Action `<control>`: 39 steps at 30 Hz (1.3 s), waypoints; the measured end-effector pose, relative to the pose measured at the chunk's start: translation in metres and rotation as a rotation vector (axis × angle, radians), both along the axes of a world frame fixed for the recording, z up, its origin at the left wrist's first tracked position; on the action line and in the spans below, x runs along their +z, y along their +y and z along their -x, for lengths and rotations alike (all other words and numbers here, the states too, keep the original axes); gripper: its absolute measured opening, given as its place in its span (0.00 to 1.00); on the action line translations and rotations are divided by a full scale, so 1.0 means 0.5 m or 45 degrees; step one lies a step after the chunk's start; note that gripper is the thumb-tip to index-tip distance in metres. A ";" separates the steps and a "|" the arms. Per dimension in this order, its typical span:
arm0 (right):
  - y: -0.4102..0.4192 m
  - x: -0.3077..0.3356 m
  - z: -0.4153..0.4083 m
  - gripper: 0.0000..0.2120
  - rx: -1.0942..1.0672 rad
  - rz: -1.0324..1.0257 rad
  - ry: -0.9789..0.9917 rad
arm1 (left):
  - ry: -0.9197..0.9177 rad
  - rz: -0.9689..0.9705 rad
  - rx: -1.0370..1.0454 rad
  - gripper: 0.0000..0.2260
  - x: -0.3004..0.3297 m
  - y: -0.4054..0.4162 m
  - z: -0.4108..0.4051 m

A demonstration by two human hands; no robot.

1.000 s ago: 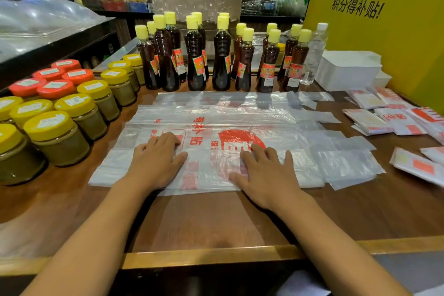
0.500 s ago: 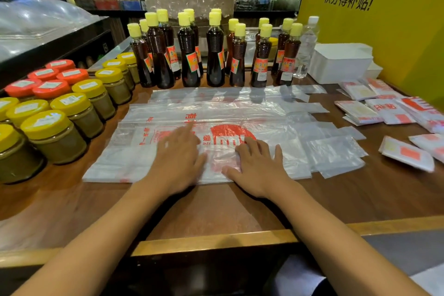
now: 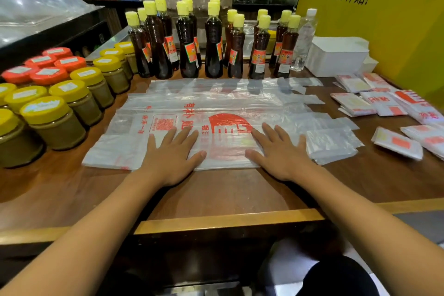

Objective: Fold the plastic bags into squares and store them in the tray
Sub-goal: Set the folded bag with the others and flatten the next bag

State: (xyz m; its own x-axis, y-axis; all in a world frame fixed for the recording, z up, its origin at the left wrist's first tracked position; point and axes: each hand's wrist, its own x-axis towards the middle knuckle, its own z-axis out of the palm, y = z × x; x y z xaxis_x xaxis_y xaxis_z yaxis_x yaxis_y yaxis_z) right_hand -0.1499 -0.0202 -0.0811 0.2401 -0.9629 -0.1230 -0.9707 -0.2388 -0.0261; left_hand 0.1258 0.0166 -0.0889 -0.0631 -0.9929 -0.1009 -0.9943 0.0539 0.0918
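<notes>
Bare forearms, no sleeves, short fingernails

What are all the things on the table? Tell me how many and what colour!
bags: a stack, clear with red print, spread flat mid-table
folded bags: about eight, white and red, right side
bottles: about fourteen, dark with yellow caps, back row
water bottle: one, clear, right of that row
jars: over a dozen, yellow or red lids, left side
tray: one, white, back right
left hand: flat on bags
right hand: flat on bags
</notes>
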 end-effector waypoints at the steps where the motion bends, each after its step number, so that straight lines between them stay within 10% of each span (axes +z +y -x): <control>1: -0.001 -0.001 0.012 0.35 -0.021 0.004 0.006 | 0.000 0.006 0.007 0.32 0.000 0.003 -0.013; 9: -0.018 0.020 0.020 0.34 -0.071 -0.038 0.031 | 0.012 0.037 0.094 0.33 -0.001 0.005 -0.058; 15: -0.102 0.061 -0.055 0.19 0.152 0.660 -0.183 | 0.113 0.372 0.016 0.29 0.004 -0.001 -0.044; 27: -0.370 0.064 -0.206 0.18 0.156 -0.020 -0.334 | 0.185 0.165 -0.156 0.29 -0.007 -0.035 -0.041; 39: -0.328 0.126 -0.218 0.06 0.312 0.327 -0.473 | 0.308 0.175 -0.105 0.32 -0.003 -0.032 -0.048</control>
State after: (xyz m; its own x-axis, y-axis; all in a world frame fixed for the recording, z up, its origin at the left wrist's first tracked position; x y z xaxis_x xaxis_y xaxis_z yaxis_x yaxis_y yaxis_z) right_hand -0.0408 -0.1844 -0.0179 0.4453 -0.8608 0.2465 -0.8218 -0.5022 -0.2690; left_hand 0.1500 0.0004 -0.0905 -0.1504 -0.9867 0.0620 -0.9360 0.1622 0.3123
